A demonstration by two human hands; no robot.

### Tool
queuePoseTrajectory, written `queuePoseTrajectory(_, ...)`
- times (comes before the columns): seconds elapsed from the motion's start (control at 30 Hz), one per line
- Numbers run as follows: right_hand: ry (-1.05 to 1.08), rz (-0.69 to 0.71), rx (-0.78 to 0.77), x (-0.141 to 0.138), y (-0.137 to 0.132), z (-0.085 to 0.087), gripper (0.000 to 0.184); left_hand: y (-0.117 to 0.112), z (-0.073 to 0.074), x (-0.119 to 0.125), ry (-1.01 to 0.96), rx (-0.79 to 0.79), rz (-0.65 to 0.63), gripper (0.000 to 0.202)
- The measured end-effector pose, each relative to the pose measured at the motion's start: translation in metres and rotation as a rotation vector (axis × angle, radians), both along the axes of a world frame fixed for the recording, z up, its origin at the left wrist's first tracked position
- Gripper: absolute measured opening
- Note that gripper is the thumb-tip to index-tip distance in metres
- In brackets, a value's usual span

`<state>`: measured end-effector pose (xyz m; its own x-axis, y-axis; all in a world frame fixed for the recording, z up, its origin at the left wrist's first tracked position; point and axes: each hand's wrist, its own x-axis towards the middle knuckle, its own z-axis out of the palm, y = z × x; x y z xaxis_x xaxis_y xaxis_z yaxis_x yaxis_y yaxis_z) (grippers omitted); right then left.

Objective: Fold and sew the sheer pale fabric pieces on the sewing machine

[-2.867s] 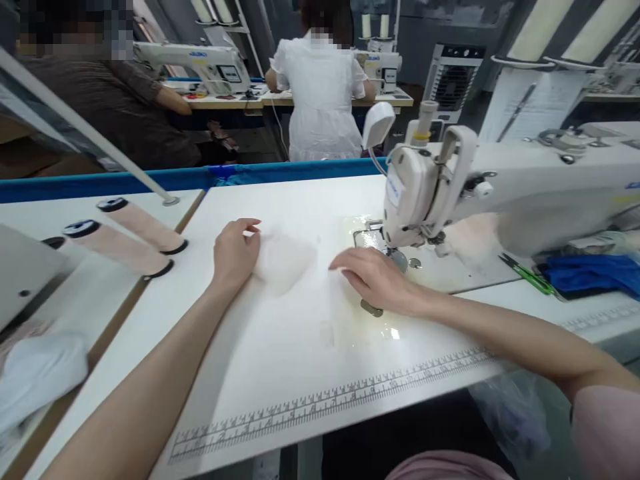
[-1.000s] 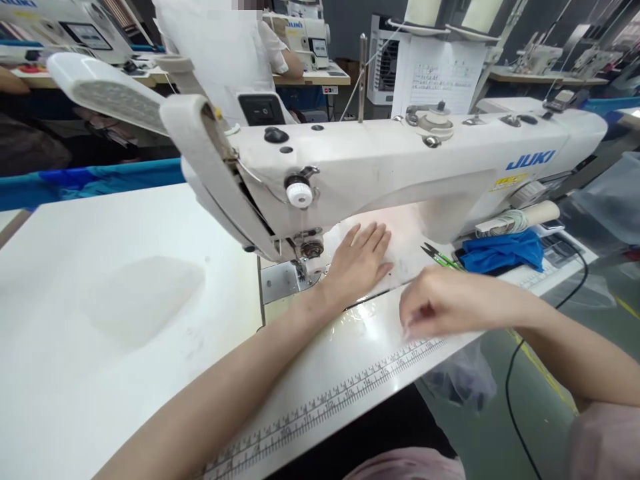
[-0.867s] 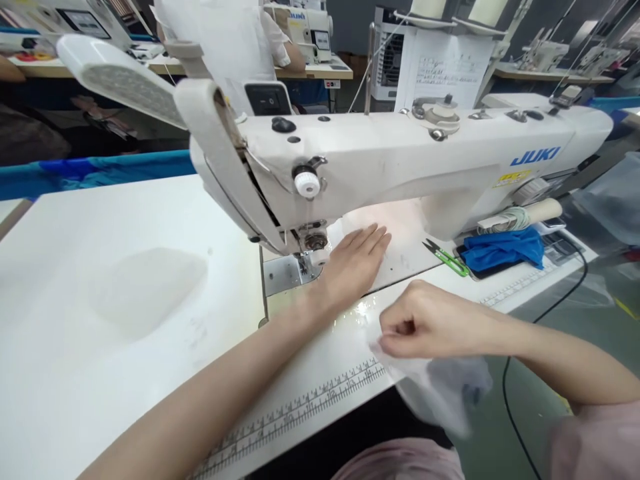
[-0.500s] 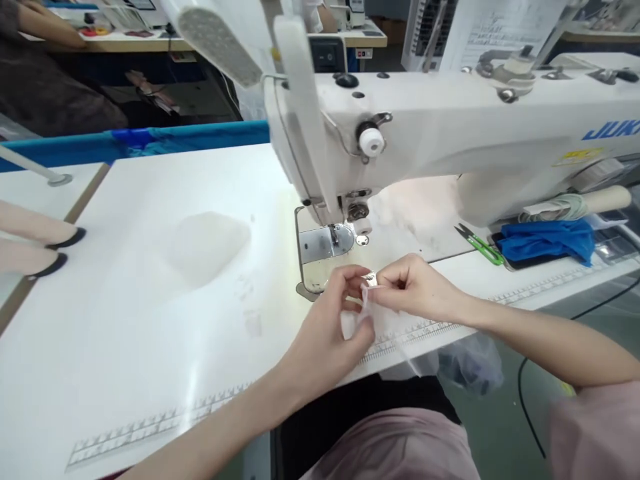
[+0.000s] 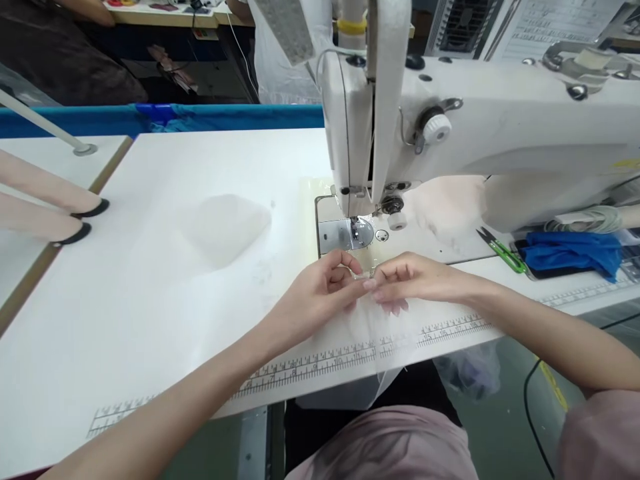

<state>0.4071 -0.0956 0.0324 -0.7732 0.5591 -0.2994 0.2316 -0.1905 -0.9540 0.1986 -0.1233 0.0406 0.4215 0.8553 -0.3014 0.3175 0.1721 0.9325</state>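
Observation:
Both hands meet at a thin, see-through white fabric (image 5: 373, 333) in front of the sewing machine (image 5: 480, 113). My left hand (image 5: 320, 290) pinches the fabric's upper edge between thumb and fingers. Close against it, my right hand (image 5: 420, 277) pinches the same edge from the other side. The sheer cloth hangs down over the printed ruler strip (image 5: 310, 367) and past the table's front edge. Just beyond my fingertips are the metal needle plate (image 5: 335, 235) and presser foot (image 5: 356, 230), with no cloth visible under the foot.
Green thread snips (image 5: 505, 252) and a blue cloth (image 5: 573, 252) on a dark flat object lie to the right. A pale translucent patch (image 5: 225, 230) shows on the white tabletop (image 5: 165, 320). Far left are two pale rods with dark ends (image 5: 55, 217). A person (image 5: 65, 53) is behind.
The view has shifted, so the machine appears farther right. My hands have come together along the fabric's edge, and the left fingers have drawn closer to the right ones.

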Motion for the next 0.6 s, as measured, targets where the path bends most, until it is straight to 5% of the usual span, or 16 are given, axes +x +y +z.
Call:
queuePoseTrajectory(0.2,-0.148,-0.049,0.323,-0.002,0.017,0.007,0.015,0.013,-0.005,0.002,0.130,0.064,-0.052,0.021)
queuePoseTrajectory(0.43,-0.103,-0.250,0.286,-0.006,0.013,-0.006,0.007,0.015,-0.012,0.001,0.343,0.470,0.040,0.018)
queuePoseTrajectory(0.6,-0.068,-0.345,0.525,-0.011,0.003,-0.014,0.006,0.010,-0.025,-0.002,0.391,0.648,-0.007,0.022)
